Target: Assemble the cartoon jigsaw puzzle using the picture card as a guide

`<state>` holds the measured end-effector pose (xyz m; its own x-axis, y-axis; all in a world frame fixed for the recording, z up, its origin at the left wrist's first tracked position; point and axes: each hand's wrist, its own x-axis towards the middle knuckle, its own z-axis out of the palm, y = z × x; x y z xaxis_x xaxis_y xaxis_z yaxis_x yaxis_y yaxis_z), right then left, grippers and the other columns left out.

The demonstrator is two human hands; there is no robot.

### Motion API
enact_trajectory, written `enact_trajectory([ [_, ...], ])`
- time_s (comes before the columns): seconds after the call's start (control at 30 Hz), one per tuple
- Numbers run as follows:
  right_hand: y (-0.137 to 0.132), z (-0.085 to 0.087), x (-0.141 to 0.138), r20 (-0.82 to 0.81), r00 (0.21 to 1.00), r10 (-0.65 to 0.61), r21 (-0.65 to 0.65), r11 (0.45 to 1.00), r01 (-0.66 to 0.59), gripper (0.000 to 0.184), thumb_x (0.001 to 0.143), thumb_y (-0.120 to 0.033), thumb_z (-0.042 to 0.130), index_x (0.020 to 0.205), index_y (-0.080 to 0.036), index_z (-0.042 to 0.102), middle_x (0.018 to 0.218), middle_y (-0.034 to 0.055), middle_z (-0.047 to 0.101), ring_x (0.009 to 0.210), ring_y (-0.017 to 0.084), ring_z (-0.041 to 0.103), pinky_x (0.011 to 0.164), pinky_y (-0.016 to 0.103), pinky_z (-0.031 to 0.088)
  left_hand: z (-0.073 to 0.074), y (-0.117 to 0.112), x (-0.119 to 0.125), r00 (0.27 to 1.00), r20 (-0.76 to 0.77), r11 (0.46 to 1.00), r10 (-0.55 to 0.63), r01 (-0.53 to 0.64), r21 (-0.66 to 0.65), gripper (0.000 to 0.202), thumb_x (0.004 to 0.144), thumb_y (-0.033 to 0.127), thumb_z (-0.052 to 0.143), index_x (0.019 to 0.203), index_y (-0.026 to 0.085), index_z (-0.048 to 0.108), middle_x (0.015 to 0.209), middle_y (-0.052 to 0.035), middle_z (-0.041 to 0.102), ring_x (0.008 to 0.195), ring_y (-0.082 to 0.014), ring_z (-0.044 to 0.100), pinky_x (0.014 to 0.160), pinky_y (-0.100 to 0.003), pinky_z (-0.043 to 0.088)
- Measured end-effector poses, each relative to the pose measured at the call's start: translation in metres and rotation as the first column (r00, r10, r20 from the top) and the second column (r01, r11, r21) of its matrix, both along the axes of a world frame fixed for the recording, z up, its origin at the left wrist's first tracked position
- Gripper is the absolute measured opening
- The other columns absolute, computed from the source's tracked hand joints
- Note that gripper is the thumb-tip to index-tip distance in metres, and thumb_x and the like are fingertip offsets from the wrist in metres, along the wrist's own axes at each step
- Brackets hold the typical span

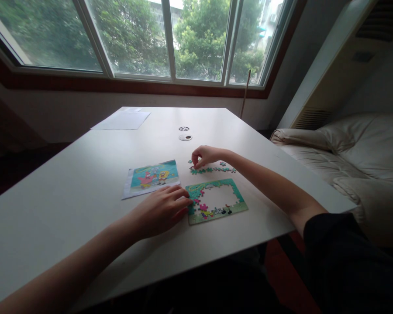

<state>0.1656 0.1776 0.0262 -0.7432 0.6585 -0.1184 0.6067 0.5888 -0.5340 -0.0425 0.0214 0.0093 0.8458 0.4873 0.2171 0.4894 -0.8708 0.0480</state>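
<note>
A partly filled jigsaw puzzle (218,213) lies flat on the table in front of me, its border and left side joined and its middle bare white. My left hand (168,204) rests at the puzzle's left edge, fingers stretched out and touching it. Beyond the puzzle, loose puzzle pieces (212,170) are spread in a band. Over their left end my right hand (203,156) reaches down with thumb and fingers pinched together at a small puzzle piece (192,167), mostly hidden by the fingertips. Left of the puzzle lies a printed picture sheet (153,176) with cartoon figures.
The white table (68,192) stretches toward the window. White paper (121,120) lies at its far left, and round metal cable-hole covers (185,137) sit near the middle. A cream leather sofa (347,148) stands to the right, and a thin wooden stick (245,93) leans behind the table.
</note>
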Motion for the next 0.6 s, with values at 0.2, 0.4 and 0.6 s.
enact_trajectory([
  [0.2,-0.002,-0.008,0.005,-0.148,0.989,0.019,0.043,0.999,-0.012,0.017,0.068,-0.023,0.062,0.081,-0.012,0.064,0.07,0.0,0.06,0.058,0.007,0.049,0.055,0.023,0.035,-0.002,0.001,0.0,1.0,-0.004,1.0,0.006,-0.006,-0.012,0.019,0.088,0.019,0.044,0.102,0.019,0.058,0.099,-0.0078,0.06,0.094,-0.0217,0.055,0.083,-0.039,0.046],
  [0.4,-0.024,0.0,0.018,-0.289,0.956,0.057,0.068,0.997,-0.039,0.024,0.073,-0.029,0.062,0.09,-0.012,0.065,0.07,0.0012,0.061,0.061,0.008,0.049,0.056,0.023,0.038,0.0,0.0,0.0,1.0,-0.002,1.0,0.011,-0.011,-0.005,0.019,0.088,0.019,0.044,0.1,0.019,0.059,0.097,-0.0074,0.061,0.093,-0.0213,0.056,0.083,-0.039,0.047],
  [0.6,-0.076,0.013,0.043,-0.293,0.944,0.154,-0.013,0.986,-0.165,0.021,0.078,-0.032,0.059,0.087,-0.013,0.064,0.083,0.0036,0.064,0.069,0.008,0.052,0.059,0.021,0.041,-0.001,0.001,0.001,0.999,-0.009,0.998,0.036,-0.035,0.051,0.018,0.088,0.019,0.044,0.1,0.019,0.058,0.099,-0.0075,0.061,0.094,-0.022,0.055,0.082,-0.039,0.047],
])
